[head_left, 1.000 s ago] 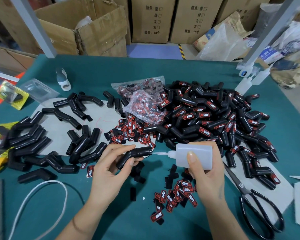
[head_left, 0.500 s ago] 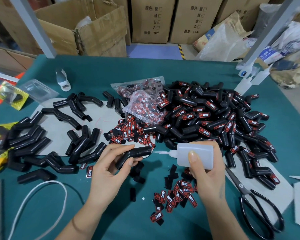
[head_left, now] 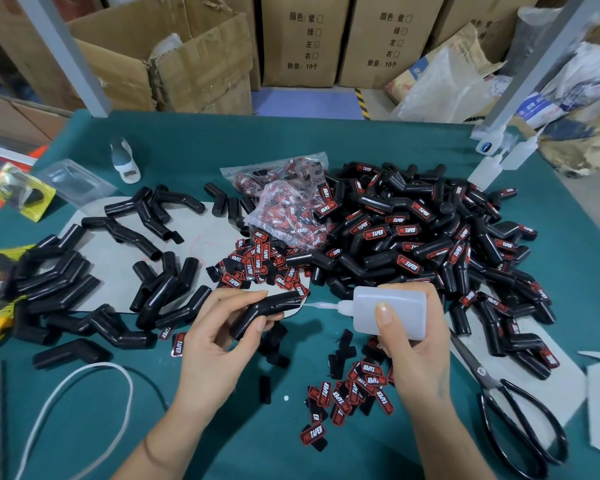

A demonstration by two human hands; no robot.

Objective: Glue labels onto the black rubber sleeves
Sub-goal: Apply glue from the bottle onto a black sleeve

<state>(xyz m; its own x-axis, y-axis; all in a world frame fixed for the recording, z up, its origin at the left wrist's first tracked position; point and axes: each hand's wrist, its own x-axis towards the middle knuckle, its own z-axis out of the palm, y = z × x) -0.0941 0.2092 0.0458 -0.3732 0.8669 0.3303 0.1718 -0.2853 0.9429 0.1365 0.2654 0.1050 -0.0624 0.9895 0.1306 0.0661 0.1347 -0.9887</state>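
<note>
Fingers of the left hand are closed around one bent black rubber sleeve at the centre of the frame, thumb below and the rest above, holding it clear of the counter. The right hand, right of centre, is wrapped around a translucent glue bottle lying sideways, thumb across its face. The bottle's thin nozzle points left and reaches the sleeve's right end; whether it touches cannot be told.

Step in hand, as judged: glue application to the sleeve, before a label is set.

Material positions:
- Unlabelled sleeves lie at the left of the frame, partly on a grey sheet.
- Labelled sleeves form a large pile at the right of centre.
- Loose labels lie at the lower centre, just below the right hand; a second cluster lies above the left hand, beside a clear bag of labels.
- Scissors lie at the lower right.

Next move, as judged: lay the bottle down or shift it in the palm, pick a single label from the lower cluster, align it on the glued area, and press it flat. Keep the sleeve steady so the wet glue does not smear onto the fingers.
</note>
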